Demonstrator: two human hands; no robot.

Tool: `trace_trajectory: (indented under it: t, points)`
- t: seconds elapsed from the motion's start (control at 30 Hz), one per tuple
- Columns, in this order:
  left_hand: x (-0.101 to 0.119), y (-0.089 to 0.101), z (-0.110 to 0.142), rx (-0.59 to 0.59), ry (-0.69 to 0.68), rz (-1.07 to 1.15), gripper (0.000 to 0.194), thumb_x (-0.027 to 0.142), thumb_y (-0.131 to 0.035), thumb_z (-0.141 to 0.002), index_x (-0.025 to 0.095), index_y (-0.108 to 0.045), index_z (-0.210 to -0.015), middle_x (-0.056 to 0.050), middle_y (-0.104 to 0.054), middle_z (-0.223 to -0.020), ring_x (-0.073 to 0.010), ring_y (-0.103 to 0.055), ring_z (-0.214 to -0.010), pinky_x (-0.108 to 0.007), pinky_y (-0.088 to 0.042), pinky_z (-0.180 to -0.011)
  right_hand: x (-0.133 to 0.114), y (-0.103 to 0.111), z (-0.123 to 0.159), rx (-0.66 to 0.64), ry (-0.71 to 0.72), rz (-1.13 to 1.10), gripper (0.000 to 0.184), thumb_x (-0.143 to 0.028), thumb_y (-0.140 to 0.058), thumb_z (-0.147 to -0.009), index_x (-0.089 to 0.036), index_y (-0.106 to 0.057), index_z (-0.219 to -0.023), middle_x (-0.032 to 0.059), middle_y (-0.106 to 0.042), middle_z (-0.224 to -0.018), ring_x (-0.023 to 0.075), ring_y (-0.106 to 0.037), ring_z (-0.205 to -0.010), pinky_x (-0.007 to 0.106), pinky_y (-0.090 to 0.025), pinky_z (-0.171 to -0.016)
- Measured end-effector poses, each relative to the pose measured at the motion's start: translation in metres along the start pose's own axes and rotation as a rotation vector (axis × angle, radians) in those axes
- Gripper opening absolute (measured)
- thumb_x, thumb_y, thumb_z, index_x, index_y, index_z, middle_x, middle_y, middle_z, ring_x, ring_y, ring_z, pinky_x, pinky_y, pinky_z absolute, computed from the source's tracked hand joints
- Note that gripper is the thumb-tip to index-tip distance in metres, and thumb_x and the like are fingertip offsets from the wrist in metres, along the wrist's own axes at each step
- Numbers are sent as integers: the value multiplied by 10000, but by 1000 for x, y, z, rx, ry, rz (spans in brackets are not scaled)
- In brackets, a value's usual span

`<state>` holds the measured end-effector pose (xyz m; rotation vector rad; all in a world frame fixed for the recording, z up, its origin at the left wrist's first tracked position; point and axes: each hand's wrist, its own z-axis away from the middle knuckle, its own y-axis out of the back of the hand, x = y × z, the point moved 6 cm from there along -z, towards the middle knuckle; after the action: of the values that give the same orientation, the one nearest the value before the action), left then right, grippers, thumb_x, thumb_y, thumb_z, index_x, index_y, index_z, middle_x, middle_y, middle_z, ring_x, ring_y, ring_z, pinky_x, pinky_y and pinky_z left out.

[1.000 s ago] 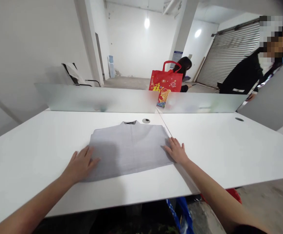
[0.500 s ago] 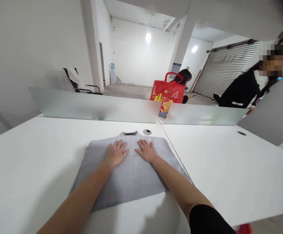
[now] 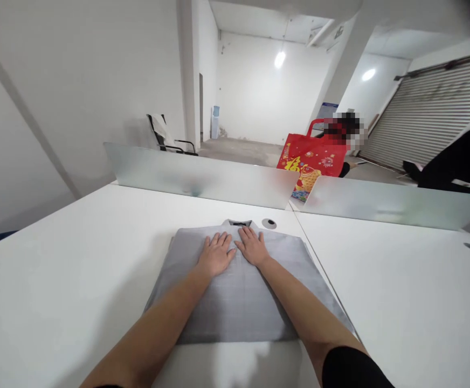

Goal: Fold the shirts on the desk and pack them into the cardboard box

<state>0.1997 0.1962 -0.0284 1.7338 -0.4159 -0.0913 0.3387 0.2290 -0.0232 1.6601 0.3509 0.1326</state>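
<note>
Grey cloth, head view (only one): shirt lies flat on the white table, collar at 12 o'clock, hem at 6. Left hand is palm-down at 11 o'clock from shirt centre, fingers straight and fanned, gripping nothing. Right hand is just past 12, fingers extended, slightly closer together, thumb out, also gripping nothing. Cable hole at 3 o'clock from the collar, just beside; red bag off at 1, beyond the frosted divider. Step reads as smoothing the upper front. To do it well: light, even palm pressure, work from the centre line out toward 9 and 3, don't drag the collar. Under-layer edge shows near 10, worth lining up. 4 o'clock corner sits right by the table seam; watch for a ridge there.
</note>
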Motion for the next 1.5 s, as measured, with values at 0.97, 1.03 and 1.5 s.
trace_trajectory:
  t: [0.97,1.03,1.5]
  points:
    - [-39,-10,-28,-23,63,-48,636,470,-247,-990,106,-323,-1506,-133,-284,-1590,-281,-258,-1463,-491,-214,-1179,11,-5,-5,-44,-41,-31,724,-630,-166,-979,-187,-298,-1536,92,-237,-1609,274,-151,-1487,579,-113,-1165]
    - [-67,-10,-19,-48,86,-84,649,493,-225,-987,117,-328,-1507,-119,-278,-1594,-287,-245,-1468,-509,-195,-1181,12,-5,-4,-30,-41,-32,723,-628,-169,-978,-189,-286,-1541,91,-231,-1611,274,-151,-1486,572,-113,-1167]
    - [-17,-7,-38,-63,-12,-71,611,503,-221,-987,240,-301,-1532,-74,-254,-1607,-298,-207,-1480,-581,-205,-1161,11,-3,-2,40,-51,-102,735,-608,-187,-981,-148,-250,-1550,107,-204,-1617,266,-121,-1493,545,-104,-1179]
